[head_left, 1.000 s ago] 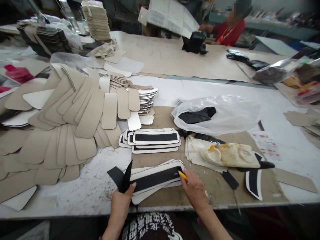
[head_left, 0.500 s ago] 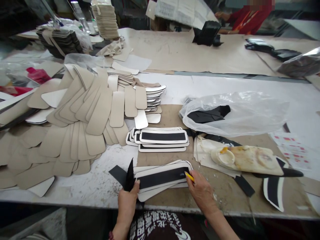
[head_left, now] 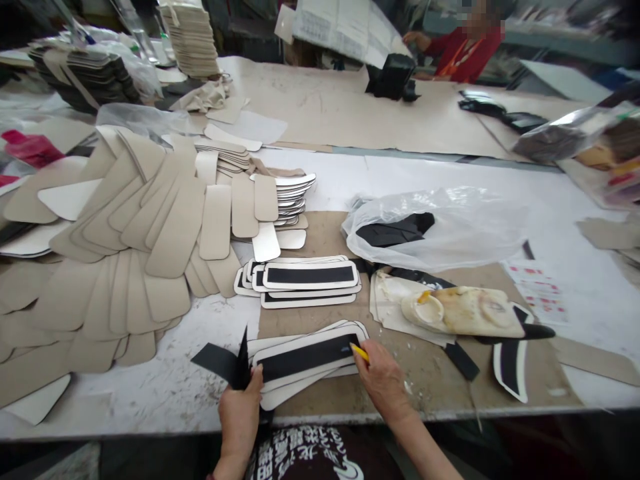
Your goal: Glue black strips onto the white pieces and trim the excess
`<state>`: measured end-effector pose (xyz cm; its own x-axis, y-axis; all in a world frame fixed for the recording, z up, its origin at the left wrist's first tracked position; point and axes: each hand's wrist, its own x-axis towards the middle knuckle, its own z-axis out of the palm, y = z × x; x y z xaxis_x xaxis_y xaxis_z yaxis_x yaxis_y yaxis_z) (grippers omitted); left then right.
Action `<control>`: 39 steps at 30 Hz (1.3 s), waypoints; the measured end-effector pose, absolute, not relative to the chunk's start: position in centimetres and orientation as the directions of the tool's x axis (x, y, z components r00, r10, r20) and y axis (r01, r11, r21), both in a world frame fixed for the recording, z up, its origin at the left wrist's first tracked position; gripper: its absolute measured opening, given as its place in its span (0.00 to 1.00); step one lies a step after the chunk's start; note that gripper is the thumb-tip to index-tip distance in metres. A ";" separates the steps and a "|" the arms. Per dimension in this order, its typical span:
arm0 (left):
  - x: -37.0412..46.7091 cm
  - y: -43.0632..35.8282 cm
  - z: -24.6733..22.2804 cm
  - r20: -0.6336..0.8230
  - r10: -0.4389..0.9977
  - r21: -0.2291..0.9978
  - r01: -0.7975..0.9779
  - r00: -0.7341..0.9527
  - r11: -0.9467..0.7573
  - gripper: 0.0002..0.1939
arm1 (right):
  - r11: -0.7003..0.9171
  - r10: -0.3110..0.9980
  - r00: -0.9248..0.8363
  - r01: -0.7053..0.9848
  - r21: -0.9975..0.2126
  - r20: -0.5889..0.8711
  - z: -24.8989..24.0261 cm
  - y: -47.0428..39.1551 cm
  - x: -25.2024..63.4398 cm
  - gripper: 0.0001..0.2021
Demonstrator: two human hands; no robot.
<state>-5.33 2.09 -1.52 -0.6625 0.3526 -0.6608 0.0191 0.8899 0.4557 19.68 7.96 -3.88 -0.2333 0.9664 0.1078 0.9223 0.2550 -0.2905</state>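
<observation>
Several white rounded panels lie fanned out at the table's front edge, the top one bearing a black strip (head_left: 310, 359). At their left end my left hand (head_left: 239, 408) is closed on thin black strips (head_left: 220, 363) that stick up and out to the left. Its thumb rests by the panel's left end. My right hand (head_left: 381, 379) pinches a small yellow tool (head_left: 359, 352), its tip at the right end of the black strip, near a small shiny spot. The tool's exact kind is hidden by the fingers.
A stack of black-striped white panels (head_left: 310, 275) lies behind. Many beige panels (head_left: 175, 227) spread across the left. To the right are a stained plastic container (head_left: 465, 311), a clear bag (head_left: 470, 227) with black pieces, and a curved panel (head_left: 511, 370). A person in red (head_left: 467, 50) is across the table.
The camera view has turned to the right, so everything appears further left. My hands keep nearly the same places on the panel, with the yellow tool still at its right end.
</observation>
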 end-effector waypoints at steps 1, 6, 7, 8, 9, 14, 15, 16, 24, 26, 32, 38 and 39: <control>-5.4 2.2 -1.5 -0.668 0.343 0.428 0.036 -0.661 0.903 0.21 | 0.254 0.967 -0.233 0.921 -0.297 0.104 -3.9 8.0 19.6 0.08; -5.7 2.6 -1.3 -0.710 0.331 0.368 0.073 -0.622 0.927 0.21 | 0.195 0.981 -0.185 0.921 -0.338 0.062 -3.8 8.1 19.4 0.08; -5.7 2.6 -1.3 -0.714 0.332 0.370 0.071 -0.616 0.926 0.21 | 0.186 0.982 -0.178 0.922 -0.340 0.055 -3.8 8.1 19.4 0.08; -5.7 2.7 -1.2 -0.717 0.334 0.371 0.071 -0.612 0.926 0.21 | 0.180 0.983 -0.174 0.923 -0.340 0.050 -3.8 8.1 19.3 0.09; -5.7 2.7 -1.2 -0.718 0.337 0.373 0.072 -0.609 0.925 0.21 | 0.176 0.984 -0.171 0.925 -0.337 0.046 -3.8 8.0 19.3 0.09; -6.0 2.7 -1.3 -0.713 0.367 0.373 0.121 -0.598 0.920 0.23 | 0.149 0.989 -0.145 0.940 -0.307 0.037 -4.3 7.9 19.3 0.10; -6.1 2.7 -1.4 -0.711 0.376 0.372 0.136 -0.594 0.918 0.23 | 0.145 0.989 -0.139 0.943 -0.299 0.042 -4.3 7.9 19.2 0.11; -6.2 2.6 -1.6 -0.710 0.384 0.373 0.147 -0.590 0.916 0.23 | 0.142 0.990 -0.133 0.946 -0.291 0.048 -4.4 8.0 19.2 0.11; -6.2 2.2 -3.2 -0.673 0.421 0.419 0.156 -0.608 0.894 0.23 | 0.196 0.975 -0.163 0.952 -0.234 0.154 -5.0 8.1 19.1 0.17; -6.1 2.1 -3.3 -0.643 0.444 0.454 0.155 -0.625 0.877 0.20 | 0.203 0.973 -0.169 0.952 -0.229 0.158 -5.1 8.1 19.2 0.17; -6.5 1.9 -2.9 -0.524 0.478 0.547 0.152 -0.705 0.823 0.15 | 0.227 0.968 -0.196 0.948 -0.222 0.156 -5.2 8.0 19.2 0.18; -7.0 1.6 -2.8 -0.484 0.502 0.577 0.170 -0.717 0.799 0.18 | 0.241 0.964 -0.208 0.947 -0.210 0.168 -5.3 8.1 19.3 0.19; -7.1 1.5 -2.8 -0.494 0.503 0.571 0.172 -0.709 0.803 0.19 | 0.240 0.964 -0.206 0.947 -0.212 0.168 -5.3 8.1 19.3 0.18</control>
